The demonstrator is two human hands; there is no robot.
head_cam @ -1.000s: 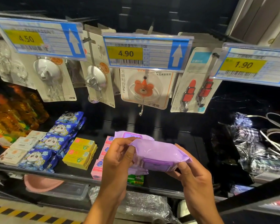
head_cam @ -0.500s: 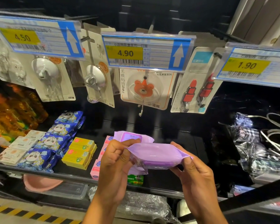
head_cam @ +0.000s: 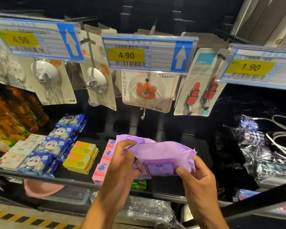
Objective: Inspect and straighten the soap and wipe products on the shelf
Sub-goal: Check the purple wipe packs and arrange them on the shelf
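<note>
Inspecting purple wipe pack (head_cam: 162, 152), off shelf (head_cam: 170, 183).
My left hand (head_cam: 120, 164), right hand (head_cam: 196, 177): fingers (head_cam: 125, 143) clamped on its ends. Thumb (head_cam: 180, 171) by the lid (head_cam: 160, 167) could pop it.

A shop was shown. Price labels (head_cam: 147, 54) printed with barcodes and the figures 4.50, 4.90 and 1.90 were clipped in a row overhead. Carded hooks (head_cam: 146, 94) were hung on pegs behind them. Below, on a dark shelf (head_cam: 170, 184), yellow soap boxes (head_cam: 81, 157) and blue packets (head_cam: 56, 144) were laid out in rows, several of each kind.
</note>
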